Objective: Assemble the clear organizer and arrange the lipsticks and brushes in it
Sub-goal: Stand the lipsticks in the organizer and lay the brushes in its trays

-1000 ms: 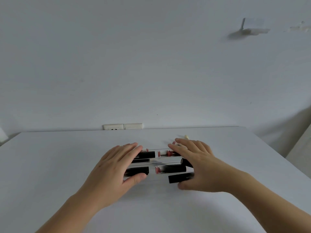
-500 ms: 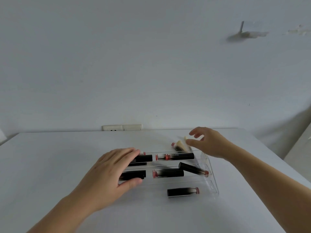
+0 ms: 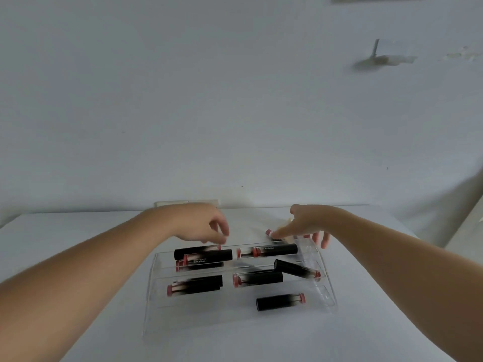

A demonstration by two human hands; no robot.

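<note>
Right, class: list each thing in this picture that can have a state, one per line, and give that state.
Organizer: flat on table, holding lipsticks lying down.
Front lipstick: capped, alone in front row.
Tilted lipstick: askew in middle row.
Left hand: above back row, fingers curled, grip unclear.
Right hand: fingers spread, reaching behind organizer.

White table against a plain pale wall

The white table (image 3: pixel 78 257) fills the lower part of the view, its far edge meeting the bluish-white wall (image 3: pixel 209 100). A white wall socket plate (image 3: pixel 170 204) sits at the table's back edge around 12 o'clock. At 2 o'clock, a small white bracket (image 3: pixel 386 54) casts a soft shadow.
</note>
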